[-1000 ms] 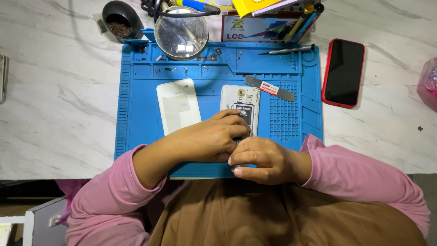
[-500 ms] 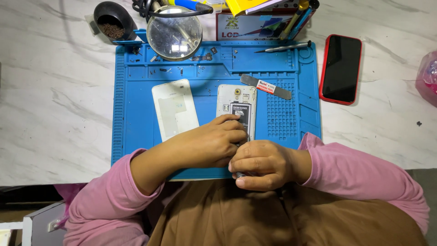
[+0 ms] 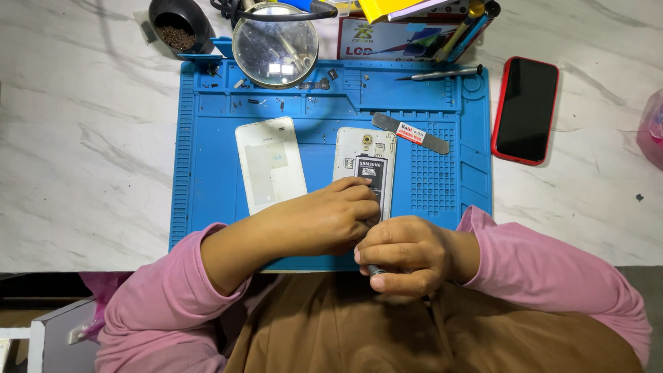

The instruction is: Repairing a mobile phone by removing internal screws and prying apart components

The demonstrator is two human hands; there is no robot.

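Your left hand (image 3: pixel 324 221) lies curled over the lower end of the opened white phone (image 3: pixel 364 166), pinning it to the blue repair mat (image 3: pixel 200 173). Your right hand (image 3: pixel 407 254) is closed round a slim metal-tipped tool (image 3: pixel 376 270), just below the phone. That phone looks light, rigid and fragile with its battery (image 3: pixel 373 173) exposed, so grip the edges. Its white back cover (image 3: pixel 269 164) lies just left. The mat looks grippy; the marble worktop (image 3: pixel 83 138) around it holds a magnifier (image 3: pixel 275 45) and a red phone (image 3: pixel 526 110).
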